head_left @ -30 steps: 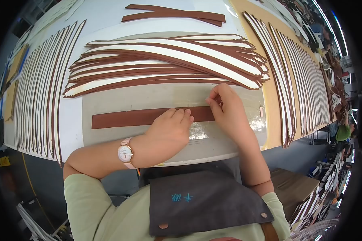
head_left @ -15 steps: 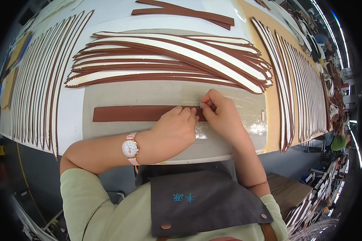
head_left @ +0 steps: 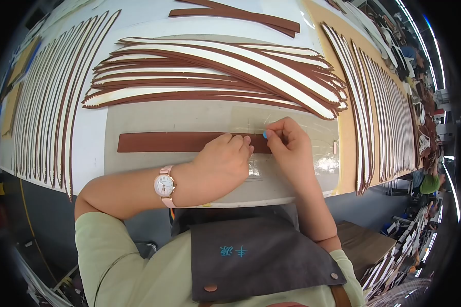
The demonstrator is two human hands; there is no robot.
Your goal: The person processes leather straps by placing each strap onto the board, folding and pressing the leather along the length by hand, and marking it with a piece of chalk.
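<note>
A flat brown strip [head_left: 164, 142], leather-like, lies lengthwise in front of me on the grey work mat [head_left: 153, 118]. My left hand [head_left: 224, 159] rests across it, with its fingers bent, close together and pressed down on the strip; the thumb is hidden. Just to the right, my right hand [head_left: 291, 148] is closed in a pinch at the strip's far edge near its right end. A small blue thing [head_left: 265, 134] shows at the thumb tip; its kind is too small to make out. Part of the strip's right end is covered by this hand.
Beyond the mat's front area lies a pile of brown-and-white strips [head_left: 215, 77] with toothed ends. Rows of similar strips stand at the left [head_left: 56, 107] and right [head_left: 389, 112]. Loose brown strips [head_left: 235, 16] lie at the back. The table edge [head_left: 230, 203] is close to my body.
My right hand has slid a little to the right along the strip's far edge, and the blue thing moved with it. My left hand stays in almost the same place.
</note>
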